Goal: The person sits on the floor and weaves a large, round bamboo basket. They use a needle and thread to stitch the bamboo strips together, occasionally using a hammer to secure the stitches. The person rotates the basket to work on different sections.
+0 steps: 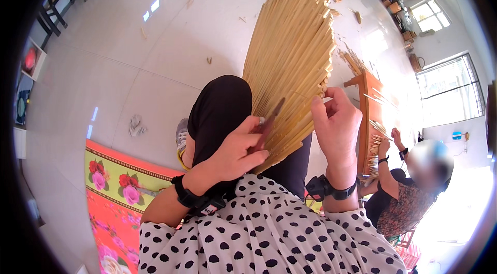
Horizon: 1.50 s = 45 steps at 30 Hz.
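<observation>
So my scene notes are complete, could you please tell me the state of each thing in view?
Stalk panel: fanned out, wide end away from the person.
Left hand: closed on the dark tool.
Dark tool: held, tip pointing away over the panel.
Right hand: pinching the panel's right edge.
Loose stalks: scattered on the wooden table.
Floral mat: spread out.
White scrap: crumpled, on the floor.

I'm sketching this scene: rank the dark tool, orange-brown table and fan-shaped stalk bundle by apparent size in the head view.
Largest to smallest:
Fan-shaped stalk bundle
Orange-brown table
Dark tool
</observation>
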Motion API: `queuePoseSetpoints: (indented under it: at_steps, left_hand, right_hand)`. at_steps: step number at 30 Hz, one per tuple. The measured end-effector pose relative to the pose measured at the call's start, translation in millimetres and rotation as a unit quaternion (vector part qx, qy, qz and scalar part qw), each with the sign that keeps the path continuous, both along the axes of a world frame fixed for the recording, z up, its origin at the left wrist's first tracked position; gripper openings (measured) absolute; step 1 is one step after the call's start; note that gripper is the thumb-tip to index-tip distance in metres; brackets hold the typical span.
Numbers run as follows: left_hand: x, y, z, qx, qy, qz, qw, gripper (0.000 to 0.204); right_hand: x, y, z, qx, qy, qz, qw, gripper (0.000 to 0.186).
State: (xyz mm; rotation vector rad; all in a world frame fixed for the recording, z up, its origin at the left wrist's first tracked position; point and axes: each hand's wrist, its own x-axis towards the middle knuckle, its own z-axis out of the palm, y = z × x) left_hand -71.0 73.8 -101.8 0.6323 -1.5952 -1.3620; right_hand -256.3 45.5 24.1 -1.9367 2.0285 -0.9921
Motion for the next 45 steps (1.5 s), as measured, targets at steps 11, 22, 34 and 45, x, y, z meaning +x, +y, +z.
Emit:
queuePoseSetpoints:
  at_steps: [11, 22, 34, 45]
  left_hand:
    - [-28, -5, 19, -0.087, -0.084, 0.064, 0.991, 0.012]
    - [-33, -2, 23, -0.074, -0.109, 0.085, 0.988, 0.016]
    - [70, 8, 60, -0.037, -0.162, 0.099, 0.981, 0.011]
    - [247, 92, -194, 0.378, -0.384, 0.261, 0.801, 0.027]
  right_hand:
    - [0, -1, 6, 0.016, 0.017, 0.005, 1.000, 0.017]
    - [3, -9, 2, -0.012, 0.094, -0.011, 0.995, 0.022]
    - [-7, -14, 1, -0.037, 0.104, -0.031, 0.993, 0.026]
    - [-15, -7, -5, -0.041, 0.046, -0.027, 0.998, 0.025]
